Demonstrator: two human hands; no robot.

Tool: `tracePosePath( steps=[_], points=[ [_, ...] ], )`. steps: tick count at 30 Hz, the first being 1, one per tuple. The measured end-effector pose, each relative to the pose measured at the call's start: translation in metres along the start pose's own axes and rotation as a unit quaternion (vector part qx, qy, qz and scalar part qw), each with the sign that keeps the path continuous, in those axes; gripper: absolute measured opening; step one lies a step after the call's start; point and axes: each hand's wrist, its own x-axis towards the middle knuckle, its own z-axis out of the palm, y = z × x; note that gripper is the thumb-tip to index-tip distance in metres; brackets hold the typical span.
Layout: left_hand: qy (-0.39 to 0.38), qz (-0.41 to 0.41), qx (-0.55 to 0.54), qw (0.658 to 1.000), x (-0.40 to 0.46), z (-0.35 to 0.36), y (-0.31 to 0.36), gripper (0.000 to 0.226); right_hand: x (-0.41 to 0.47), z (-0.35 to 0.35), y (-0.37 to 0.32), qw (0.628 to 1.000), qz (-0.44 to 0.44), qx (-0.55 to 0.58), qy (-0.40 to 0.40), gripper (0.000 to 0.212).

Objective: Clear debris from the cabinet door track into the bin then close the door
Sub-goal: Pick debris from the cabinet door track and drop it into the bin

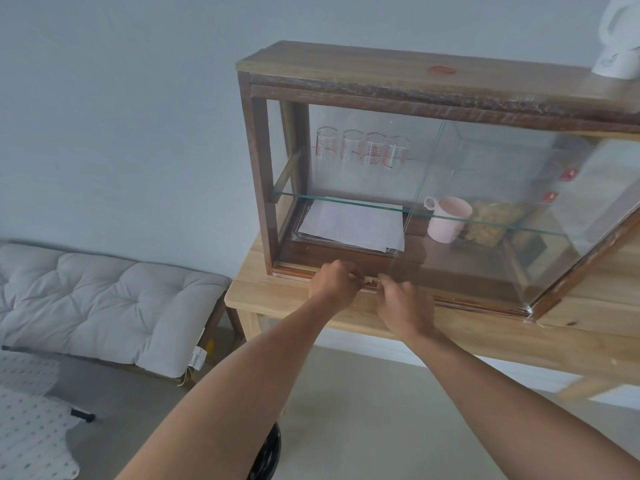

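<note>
Both hands, left (334,280) and right (403,303), pinched at the track (450,301), fingers curled on pale debris (367,280); door (485,209) slid open for access.

Both hands' fingers (356,271) curled, seemingly pinching, nearly touching.

Cabinet (408,81) on the counter (277,299), against the wall. Inside, on the glass shelf (346,199), four glasses (363,150) in a row at the back left. Below the shelf, papers (349,226) at left; mug (446,220) to their right, with a packet (491,223) just beside it on the right. Sliding door (519,209) over the right half. Both hands at the front bottom track (294,270): left hand (334,282) and right hand (403,306) close together, a small piece (369,280) between the fingers. Kettle (623,39) on the cabinet top, far right. Cushioned bench (104,306) left of the counter, lower down.
</note>
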Motion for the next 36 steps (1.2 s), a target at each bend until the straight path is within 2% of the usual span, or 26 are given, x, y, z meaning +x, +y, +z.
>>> tracePosePath(
  steps=[8,13,16,22,27,36],
  points=[
    [-0.010,-0.014,-0.010,1.000,0.003,0.006,0.004,0.018,0.001,-0.007,-0.001,0.998,-0.011,-0.051,-0.019,0.015],
    [0.004,-0.027,-0.026,0.999,0.006,0.016,0.008,0.010,0.003,-0.009,0.003,0.997,-0.034,-0.062,-0.027,0.024],
    [0.013,-0.034,-0.056,0.998,0.005,0.017,0.006,0.011,0.002,-0.006,0.005,0.999,-0.026,-0.035,-0.015,0.018],
    [0.036,-0.045,-0.090,0.994,-0.006,0.006,-0.011,0.007,-0.012,-0.004,0.005,0.993,-0.006,0.094,0.064,0.005],
    [0.058,-0.049,-0.092,0.993,-0.028,-0.020,-0.042,0.014,-0.022,-0.008,-0.011,0.991,-0.017,0.131,0.032,0.011],
    [0.086,-0.105,-0.079,0.988,-0.087,-0.067,-0.112,0.011,-0.047,-0.003,-0.076,0.985,-0.069,0.155,-0.012,0.019]
  ],
)
